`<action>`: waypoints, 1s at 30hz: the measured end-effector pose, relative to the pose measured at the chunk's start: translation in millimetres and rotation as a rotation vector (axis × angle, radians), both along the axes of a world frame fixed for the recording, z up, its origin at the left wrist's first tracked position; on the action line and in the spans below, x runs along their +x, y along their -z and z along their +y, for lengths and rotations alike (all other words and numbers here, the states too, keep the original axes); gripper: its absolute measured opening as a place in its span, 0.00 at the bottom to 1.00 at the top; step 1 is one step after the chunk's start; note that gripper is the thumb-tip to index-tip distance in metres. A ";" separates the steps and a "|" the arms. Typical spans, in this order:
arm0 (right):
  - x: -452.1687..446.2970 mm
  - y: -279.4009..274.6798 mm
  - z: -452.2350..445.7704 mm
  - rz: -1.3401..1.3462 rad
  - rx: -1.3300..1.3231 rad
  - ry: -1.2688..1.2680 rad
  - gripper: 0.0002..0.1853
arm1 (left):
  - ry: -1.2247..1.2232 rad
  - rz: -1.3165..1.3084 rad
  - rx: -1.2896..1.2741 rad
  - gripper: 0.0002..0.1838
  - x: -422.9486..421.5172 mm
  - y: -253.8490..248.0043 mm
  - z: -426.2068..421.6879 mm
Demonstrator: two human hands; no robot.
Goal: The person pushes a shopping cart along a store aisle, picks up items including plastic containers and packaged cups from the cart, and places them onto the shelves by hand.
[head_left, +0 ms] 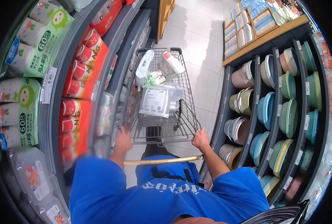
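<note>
A wire shopping cart (190, 106) stands in front of me, with its yellowish handle bar (162, 161) close to my body. My right hand (200, 139) is closed on the rear right corner of the basket. At the rear left corner, my left hand (123, 139) is curled on the frame, slightly blurred. In the basket lie a clear plastic package with a white label (154, 100), a white plastic-wrapped pack (145, 64), a green-and-white pack (156, 78) and a clear-wrapped pack with a red-and-white end (173, 62).
Close on the left, a shelf holds green packs of paper cups (26, 97) and red cup packs (74, 127). Stacked bowls and basins (288, 117) fill the right shelf, below folded cloths (244, 31). A tiled aisle floor (199, 44) runs ahead between the shelves.
</note>
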State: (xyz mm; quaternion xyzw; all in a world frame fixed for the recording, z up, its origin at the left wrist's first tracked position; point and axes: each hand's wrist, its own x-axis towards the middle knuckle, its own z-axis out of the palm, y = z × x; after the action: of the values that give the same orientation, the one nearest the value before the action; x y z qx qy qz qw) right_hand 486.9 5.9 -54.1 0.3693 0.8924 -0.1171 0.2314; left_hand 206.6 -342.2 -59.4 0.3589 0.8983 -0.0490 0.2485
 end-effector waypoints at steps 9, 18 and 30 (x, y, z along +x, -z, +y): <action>-19.4 -4.6 28.4 -0.009 -0.007 -0.009 0.22 | -0.017 -0.017 0.006 0.27 -19.4 -9.8 27.6; -46.9 -8.5 78.0 -0.032 -0.002 -0.016 0.22 | -0.005 0.013 0.013 0.27 -44.9 -16.3 73.3; -69.8 -31.1 136.8 0.002 -0.008 -0.010 0.21 | -0.011 -0.028 -0.079 0.29 -69.8 -43.7 137.6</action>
State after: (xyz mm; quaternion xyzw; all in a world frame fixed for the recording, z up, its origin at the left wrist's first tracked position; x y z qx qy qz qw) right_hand 417.1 142.7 -23.0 0.3637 0.8940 -0.1201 0.2327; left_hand 136.8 -204.6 -15.6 0.3443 0.8942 -0.0782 0.2752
